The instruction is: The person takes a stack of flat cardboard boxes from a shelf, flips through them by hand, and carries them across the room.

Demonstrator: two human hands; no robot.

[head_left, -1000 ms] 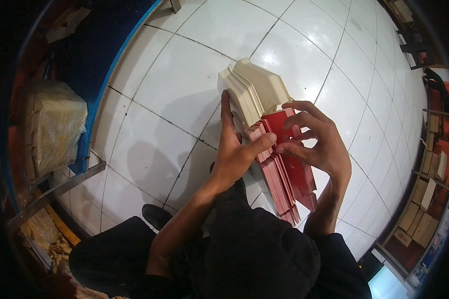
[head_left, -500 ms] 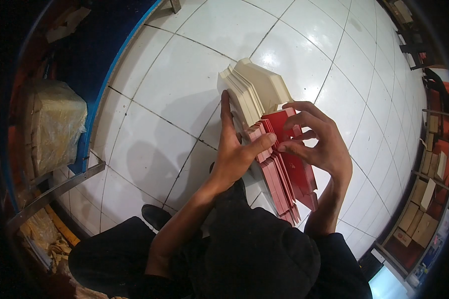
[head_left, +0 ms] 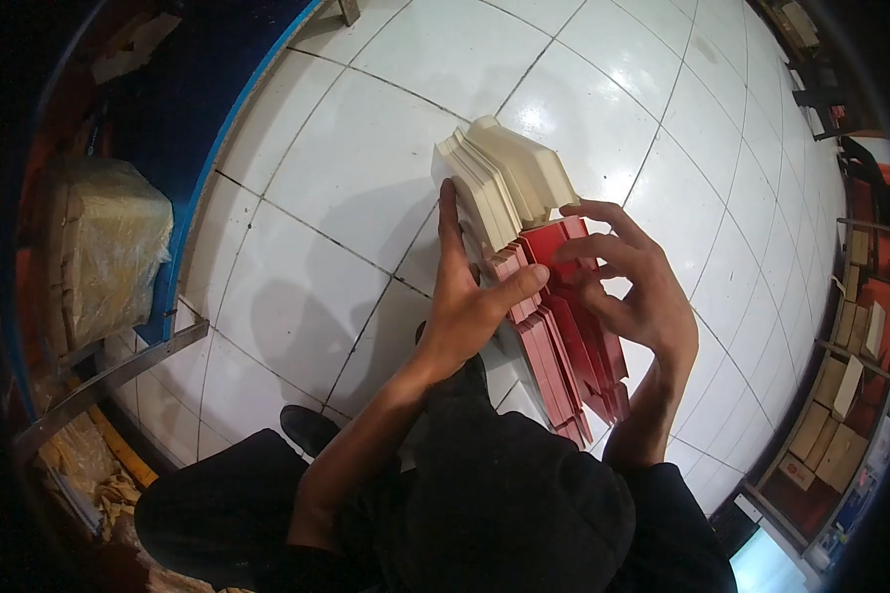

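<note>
A stack of folded card sheets, with cream panels [head_left: 524,173] at the far end and red panels [head_left: 583,341] nearer my body, stands on edge in front of me. My left hand [head_left: 470,296] is wrapped round the stack's left side, its thumb across the pink-red edges [head_left: 544,361] and a finger along the cream part. On the right, my right hand [head_left: 643,282] has curled fingers and thumb on the outer red sheets. One fingertip reaches the cream corner. A gap shows between these sheets and the rest. What supports the stack is mostly hidden.
White floor tiles [head_left: 356,208] lie beyond the stack. At left is a blue-edged table [head_left: 208,178] with a plastic-wrapped bundle [head_left: 114,252] beside it. Shelves with cardboard boxes [head_left: 826,435] line the right side. A dark shoe [head_left: 309,428] is near my knee.
More red and cream sheets have fanned over to the right, away from the left part of the stack. My right thumb has shifted right; my left hand keeps its place.
</note>
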